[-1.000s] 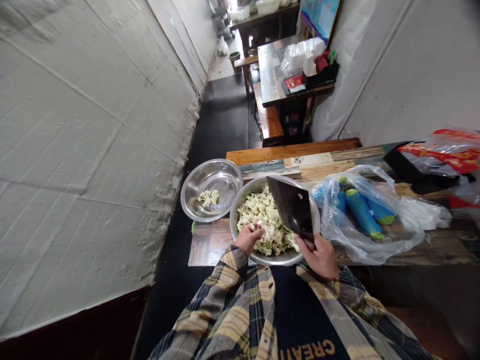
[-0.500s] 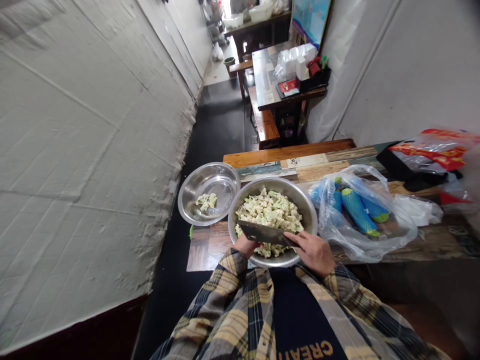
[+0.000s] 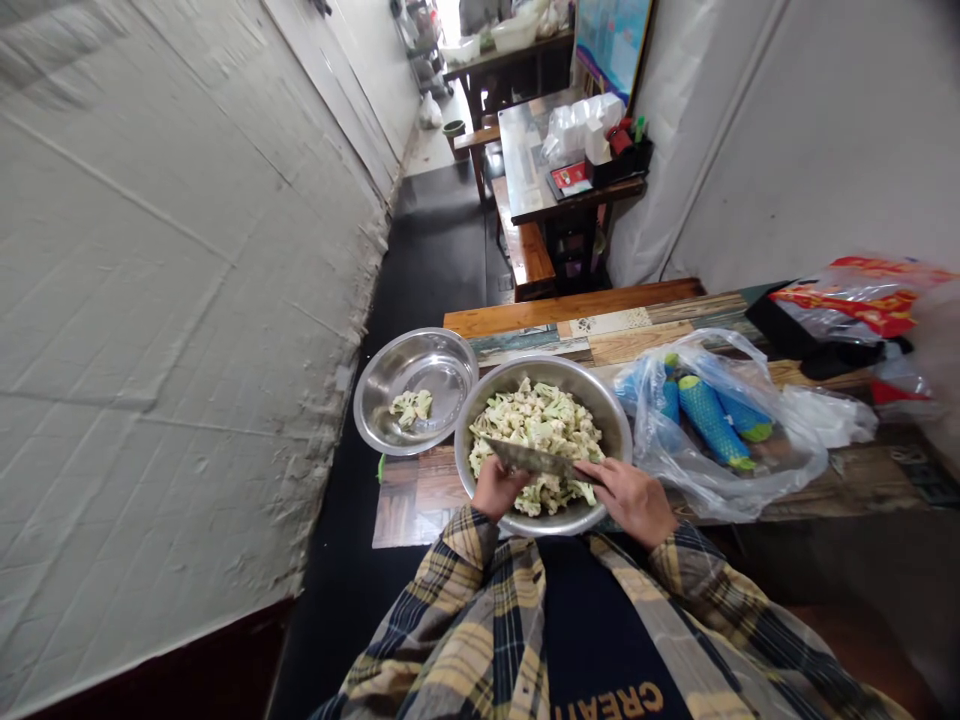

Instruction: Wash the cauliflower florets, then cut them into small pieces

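A large steel bowl (image 3: pixel 615 420) full of cut cauliflower florets (image 3: pixel 538 422) stands on the table right in front of me. My right hand (image 3: pixel 634 497) is closed on the handle of a cleaver (image 3: pixel 534 459), whose blade lies nearly level over the near side of the bowl. My left hand (image 3: pixel 495 487) is curled at the bowl's near left rim, under the blade's tip, with its fingers closed on a piece of cauliflower. A smaller steel bowl (image 3: pixel 416 388) to the left holds a few florets.
A clear plastic bag (image 3: pixel 720 425) with vegetables in blue net sleeves lies right of the bowl. Red and clear bags (image 3: pixel 870 300) sit at the far right. A white wall runs close on the left. More tables and a bench stand further back.
The cleaver was raised with its blade upright over the bowl a second ago; it has come down to lie nearly flat across the near side, above my left hand.
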